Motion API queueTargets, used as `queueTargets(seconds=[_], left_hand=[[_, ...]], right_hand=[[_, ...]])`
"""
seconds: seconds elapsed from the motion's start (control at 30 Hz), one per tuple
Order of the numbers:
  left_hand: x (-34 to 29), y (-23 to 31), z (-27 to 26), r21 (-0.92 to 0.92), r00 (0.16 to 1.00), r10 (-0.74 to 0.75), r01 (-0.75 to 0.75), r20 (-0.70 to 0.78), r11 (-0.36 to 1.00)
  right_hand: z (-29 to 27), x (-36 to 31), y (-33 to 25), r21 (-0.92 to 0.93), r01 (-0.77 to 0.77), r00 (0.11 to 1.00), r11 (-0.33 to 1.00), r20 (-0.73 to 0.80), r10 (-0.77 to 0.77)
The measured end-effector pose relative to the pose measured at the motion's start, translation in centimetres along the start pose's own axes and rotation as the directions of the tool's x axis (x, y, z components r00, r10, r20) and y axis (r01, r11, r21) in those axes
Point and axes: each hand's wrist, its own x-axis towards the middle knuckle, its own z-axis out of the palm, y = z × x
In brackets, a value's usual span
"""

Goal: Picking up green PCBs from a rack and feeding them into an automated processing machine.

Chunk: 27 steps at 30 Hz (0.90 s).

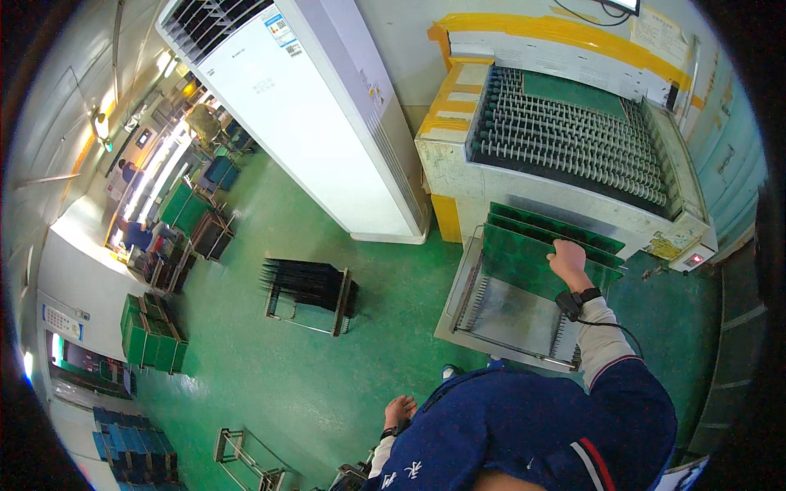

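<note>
My right hand point(567, 262) is closed on the upper edge of a green panel, which looks like a circuit board point(520, 260). This panel stands nearly upright in a metal slotted rack point(514, 350). Two or so more green panels point(557, 225) stand behind it at the rack's far end, and the rack's near slots hold nothing. My left hand point(399, 411) hangs low beside my body, its fingers loosely apart, touching nothing that I can see. Beyond the rack is a roller conveyor machine point(573, 143), with a dark green panel point(565, 92) lying on its far rollers.
A tall white air conditioner point(303, 114) stands left of the machine. On the green floor sits a rack of dark panels point(307, 286); another metal rack point(241, 458) is at the lower left. Green panel stacks point(154, 335) line the left, and people work at a lit bench farther back.
</note>
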Motion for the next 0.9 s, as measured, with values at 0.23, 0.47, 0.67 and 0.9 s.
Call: queueTargets(seconds=[0.23, 0.47, 0.67, 0.9], left_hand=[[0.0, 0.2, 0.0, 0.013, 1.0, 0.002, -0.003, 0.017, 1.0], [0.2, 0.1, -0.4, 0.022, 1.0, 0.002, -0.002, 0.014, 1.0], [-1.2, 0.5, 0.4, 0.003, 0.999, 0.023, -0.023, 0.027, 1.0], [-0.6, 0.7, -0.1, 0.015, 1.0, 0.011, -0.011, 0.009, 1.0]], right_hand=[[0.2, 0.0, 0.1, -0.004, -0.002, 1.0, 1.0, 0.002, 0.002], [0.2, 0.0, 0.0, -0.006, 0.011, 1.0, 1.0, -0.021, -0.011], [0.2, -0.2, 0.1, 0.009, -0.007, 1.0, 1.0, -0.018, 0.007], [0.1, -0.3, -0.3, 0.002, 0.011, 0.999, 1.0, -0.044, -0.01]])
